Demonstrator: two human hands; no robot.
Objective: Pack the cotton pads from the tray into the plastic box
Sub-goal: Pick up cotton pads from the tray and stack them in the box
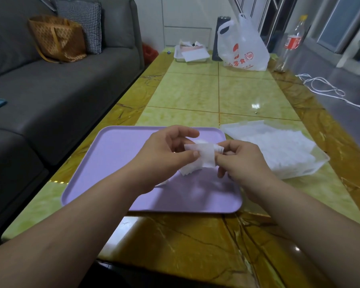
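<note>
Both my hands are up over the purple tray [116, 163], working a little bunch of cotton pads [204, 155] between them. My left hand [164, 156] has the thumb and curled fingers pinching the left side of the bunch, and my right hand [243, 161] is pinching the right edge with its fingertips, so the pads are held just above the tray and not lying on it. A few corners of the pads hang down below my left thumb. The plastic box [312, 169] sits on the tabletop [195, 235] just right of the tray, and it's already got a whole heap of white pads in it. Way down the far end there's a white shopping bag [243, 48] and a soda bottle [292, 41], and a gray sofa [50, 84] runs along my left.
</note>
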